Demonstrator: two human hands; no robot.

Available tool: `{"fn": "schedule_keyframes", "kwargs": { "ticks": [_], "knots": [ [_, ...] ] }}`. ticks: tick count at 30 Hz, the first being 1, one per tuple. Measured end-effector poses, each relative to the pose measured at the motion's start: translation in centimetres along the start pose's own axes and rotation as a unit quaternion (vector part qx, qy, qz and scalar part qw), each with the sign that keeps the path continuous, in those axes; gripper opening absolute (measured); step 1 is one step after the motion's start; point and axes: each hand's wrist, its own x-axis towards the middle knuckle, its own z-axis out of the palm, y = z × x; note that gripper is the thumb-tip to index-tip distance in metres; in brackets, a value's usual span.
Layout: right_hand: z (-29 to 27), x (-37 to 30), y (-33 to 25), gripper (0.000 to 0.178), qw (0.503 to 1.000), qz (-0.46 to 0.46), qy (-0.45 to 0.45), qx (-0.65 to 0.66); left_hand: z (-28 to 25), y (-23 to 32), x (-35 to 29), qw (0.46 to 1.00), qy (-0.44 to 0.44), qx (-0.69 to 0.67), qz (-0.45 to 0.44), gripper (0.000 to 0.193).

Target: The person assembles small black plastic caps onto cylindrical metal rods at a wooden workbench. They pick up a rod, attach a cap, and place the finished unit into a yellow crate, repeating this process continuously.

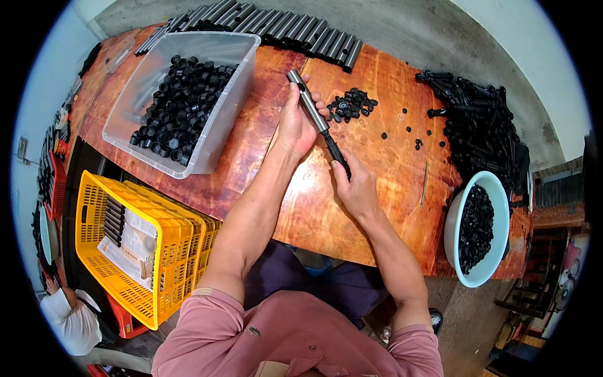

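Observation:
My left hand is closed around a silver metal tube with a dark band, tilted over the middle of the table. At the tube's lower end is a black plastic rod-like part, gripped by my right hand. The two parts meet end to end, and part of the black piece seems to sit inside the tube; how deep I cannot tell. Just right of my left hand lies a small pile of black caps on the wooden table.
A clear bin of black caps stands left. Silver tubes line the back edge. Black parts are heaped at the right, behind a pale blue bowl of small black pieces. A yellow crate stands lower left, near another person.

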Motion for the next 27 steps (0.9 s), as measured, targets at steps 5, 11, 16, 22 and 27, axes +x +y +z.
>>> {"fn": "schedule_keyframes", "kwargs": {
  "ticks": [5,11,16,22,27],
  "knots": [
    [0.1,-0.1,0.1,0.026,0.999,0.028,-0.004,0.024,-0.4,0.1,0.2,0.999,-0.027,-0.023,-0.001,0.038],
    [0.3,-0.1,0.4,0.027,0.999,0.033,0.007,0.025,-0.4,0.1,0.1,0.999,-0.04,-0.032,-0.013,0.041],
    [0.4,0.0,0.9,0.024,0.999,0.044,0.026,0.013,-0.1,-0.8,0.1,1.0,-0.022,0.012,-0.018,0.039],
    [-0.8,0.7,0.8,0.021,0.996,0.073,0.051,0.001,1.4,-2.7,-1.3,0.987,-0.038,0.154,-0.031,0.033],
    [-0.3,1.0,1.9,0.024,0.991,0.049,0.125,0.019,2.9,-4.2,-3.1,0.963,-0.112,0.238,-0.062,0.034]
  ]
}}
